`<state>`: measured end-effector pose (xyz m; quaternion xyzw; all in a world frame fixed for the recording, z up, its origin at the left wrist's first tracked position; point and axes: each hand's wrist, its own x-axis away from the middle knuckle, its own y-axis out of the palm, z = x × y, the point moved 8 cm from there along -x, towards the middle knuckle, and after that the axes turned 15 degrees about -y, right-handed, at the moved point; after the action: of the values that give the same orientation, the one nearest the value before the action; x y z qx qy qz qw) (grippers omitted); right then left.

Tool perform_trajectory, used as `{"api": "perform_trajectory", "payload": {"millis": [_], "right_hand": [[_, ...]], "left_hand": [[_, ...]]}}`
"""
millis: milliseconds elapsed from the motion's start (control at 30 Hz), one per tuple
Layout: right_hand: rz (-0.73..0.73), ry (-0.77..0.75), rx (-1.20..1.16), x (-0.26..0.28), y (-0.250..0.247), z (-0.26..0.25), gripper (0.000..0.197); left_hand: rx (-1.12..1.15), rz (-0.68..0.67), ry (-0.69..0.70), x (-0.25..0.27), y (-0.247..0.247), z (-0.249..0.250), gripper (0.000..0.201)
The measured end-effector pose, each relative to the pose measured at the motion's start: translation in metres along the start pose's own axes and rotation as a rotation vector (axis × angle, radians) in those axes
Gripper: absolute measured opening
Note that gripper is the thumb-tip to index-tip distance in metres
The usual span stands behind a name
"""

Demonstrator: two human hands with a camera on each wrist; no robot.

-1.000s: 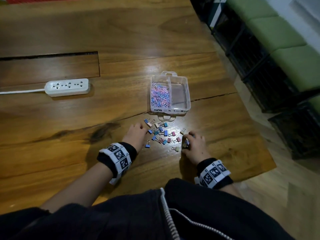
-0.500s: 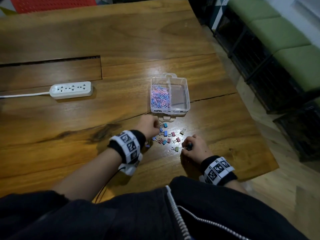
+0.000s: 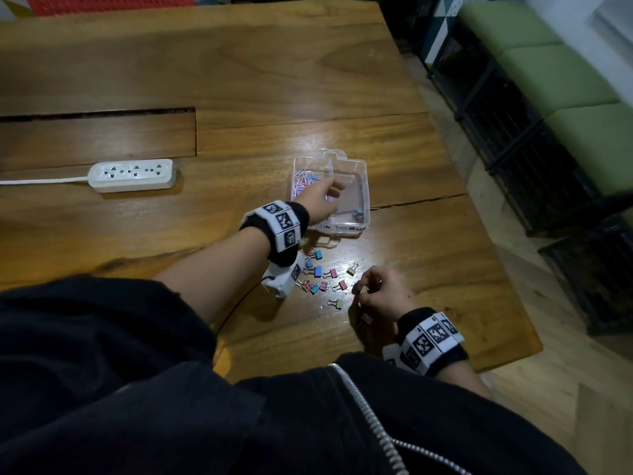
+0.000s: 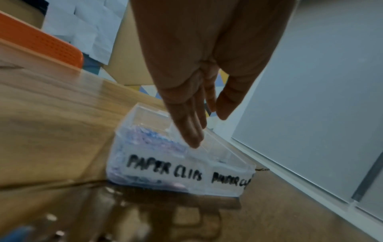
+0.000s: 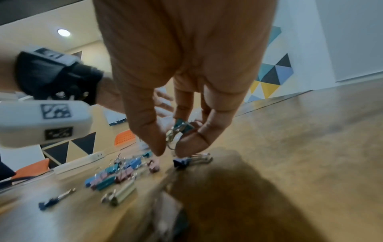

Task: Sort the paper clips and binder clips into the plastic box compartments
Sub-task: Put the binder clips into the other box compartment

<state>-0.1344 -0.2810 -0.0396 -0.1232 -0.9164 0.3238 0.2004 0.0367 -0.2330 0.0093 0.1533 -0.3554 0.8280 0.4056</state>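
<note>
A clear plastic box (image 3: 363, 173) stands on the wooden table, its front wall (image 4: 165, 173) labelled by hand. Pastel paper clips (image 3: 301, 183) fill its left compartment (image 4: 149, 139). A few binder clips (image 3: 357, 214) lie in the near corner of the right compartment. My left hand (image 3: 334, 188) hovers over the box with straight fingers (image 4: 192, 131) and holds nothing. Several coloured binder clips (image 3: 322, 275) lie scattered in front of the box (image 5: 116, 172). At their right edge my right hand (image 3: 364, 286) is curled, pinching a teal binder clip (image 5: 183, 128).
A white power strip (image 3: 132, 174) with its cord lies at the left. A long slot (image 3: 99, 113) cuts the tabletop behind it. The table's right edge (image 3: 496, 262) drops to the floor, with black crates (image 3: 513, 149) and green cushions (image 3: 561, 63) beyond.
My left hand has left the clip pile and travelled forward over the box, where its fingers now hang straight. Fewer clips lie on the table. The right hand has stayed by the pile.
</note>
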Motion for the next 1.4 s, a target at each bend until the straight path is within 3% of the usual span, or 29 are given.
{"api": "perform_trajectory", "payload": {"millis": [100, 167, 233, 333, 400, 500, 633, 767, 833, 1000, 1200, 1400], "right_hand": [[0.021, -0.017, -0.07, -0.009, -0.015, -0.005, 0.026], [0.037, -0.029, -0.133, -0.02, -0.026, -0.012, 0.026], [0.065, -0.067, -0.166, -0.034, -0.038, -0.027, 0.023], [0.143, -0.136, -0.153, -0.059, -0.057, -0.055, 0.015], [0.197, -0.145, -0.152, -0.073, -0.063, -0.066, 0.016], [0.212, -0.11, -0.123, -0.08, -0.063, -0.067, 0.026], [-0.011, -0.035, 0.096, -0.057, -0.042, -0.045, 0.029], [-0.226, -0.003, 0.247, -0.027, -0.003, -0.023, 0.061], [-0.227, -0.029, 0.307, -0.017, 0.008, -0.02, 0.06], [-0.155, -0.111, 0.368, -0.005, 0.017, -0.017, 0.033], [-0.105, -0.018, 0.26, -0.004, 0.009, -0.003, 0.017], [-0.088, 0.043, 0.232, -0.002, 0.005, 0.004, 0.02]], "left_hand": [[-0.126, 0.193, 0.009, 0.008, -0.027, -0.023, 0.025], [-0.37, 0.269, -0.055, 0.012, -0.04, -0.049, 0.02], [-0.614, 0.168, -0.124, 0.015, -0.035, -0.075, 0.027], [-0.751, -0.001, -0.075, 0.018, -0.013, -0.098, 0.055], [-0.837, -0.02, -0.02, 0.022, -0.002, -0.102, 0.063], [-0.938, 0.068, 0.071, 0.028, 0.008, -0.099, 0.054], [-0.852, 0.169, 0.123, 0.037, 0.013, -0.098, 0.039], [-0.792, 0.183, 0.1, 0.041, 0.013, -0.101, 0.031], [-0.781, 0.162, 0.072, 0.043, 0.013, -0.103, 0.029], [-0.798, 0.109, 0.1, 0.047, 0.014, -0.102, 0.023], [-0.763, 0.021, 0.047, 0.044, 0.013, -0.093, 0.01], [-0.323, 0.098, 0.128, 0.032, 0.002, -0.014, 0.012]]}}
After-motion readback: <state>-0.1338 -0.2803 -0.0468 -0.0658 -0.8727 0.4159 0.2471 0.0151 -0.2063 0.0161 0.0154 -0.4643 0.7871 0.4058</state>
